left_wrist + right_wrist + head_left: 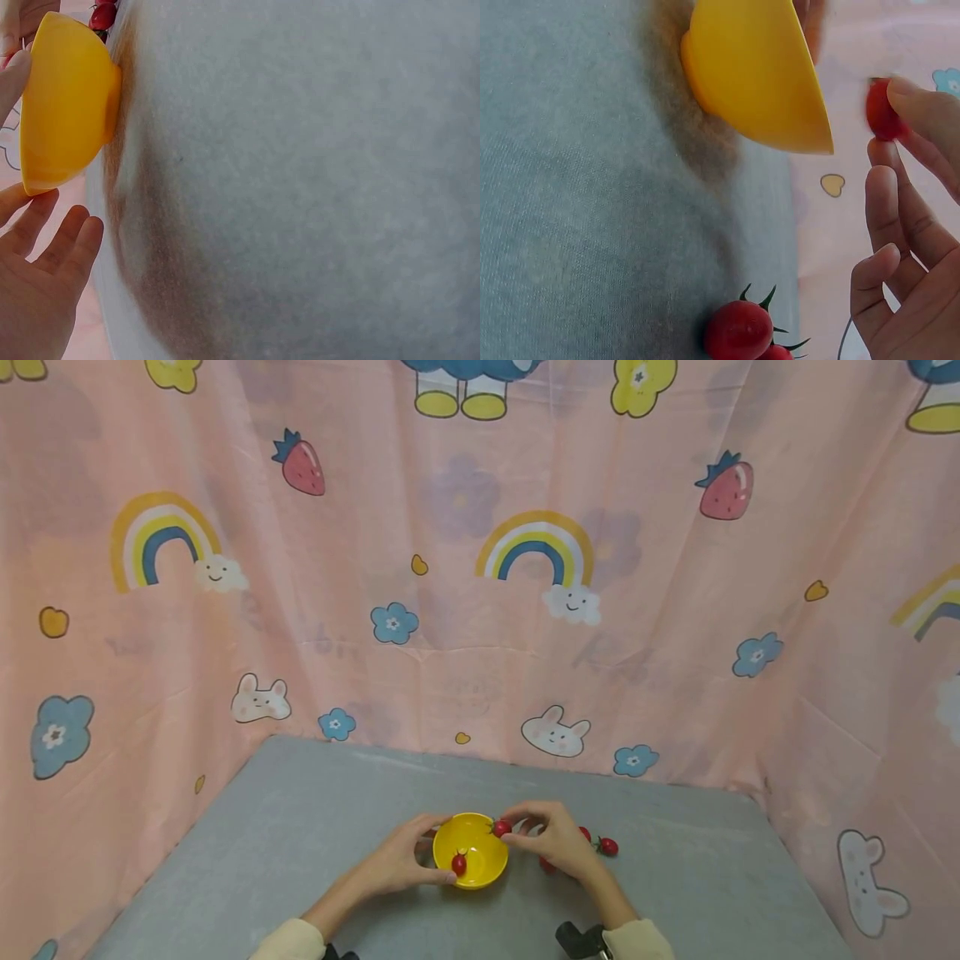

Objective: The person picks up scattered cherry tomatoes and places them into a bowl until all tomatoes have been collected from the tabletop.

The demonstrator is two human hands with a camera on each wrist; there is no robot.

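A small yellow bowl (486,862) stands upright on the grey surface in the head view. My left hand (399,858) holds it from the left, thumb at the near rim and fingers at the far side. One red cherry tomato (459,864) with a green stem lies inside the bowl. Between thumb and fingertips, my right hand (561,845) pinches another cherry tomato (882,109), which is at the bowl's right rim in the head view. The right wrist view shows this tomato just beyond the rim, slightly blurred.
More cherry tomatoes (608,847) lie on the grey tabletop (360,785) to the right of the bowl, partly hidden behind the right hand. A pink patterned curtain (465,677) hangs along the back and sides of the table.
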